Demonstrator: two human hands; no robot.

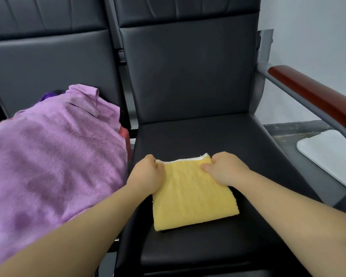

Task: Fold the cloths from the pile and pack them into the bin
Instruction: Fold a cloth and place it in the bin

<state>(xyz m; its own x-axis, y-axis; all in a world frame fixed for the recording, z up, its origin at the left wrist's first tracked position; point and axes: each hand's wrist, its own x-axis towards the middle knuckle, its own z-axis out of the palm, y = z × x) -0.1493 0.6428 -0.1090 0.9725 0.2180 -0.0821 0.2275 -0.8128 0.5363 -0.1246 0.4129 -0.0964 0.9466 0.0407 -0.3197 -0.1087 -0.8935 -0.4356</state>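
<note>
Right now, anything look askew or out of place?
Mildly: the yellow cloth sits skewed on the black seat, with a white strip showing along its far edge between left hand and right hand. No bin in view.

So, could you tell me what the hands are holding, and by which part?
The yellow cloth, lying on the chair seat: the left hand grips its far left corner, the right hand its far right corner.

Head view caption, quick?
Left hand and right hand grip far corners of the folded yellow terry cloth on a black seat.
</note>
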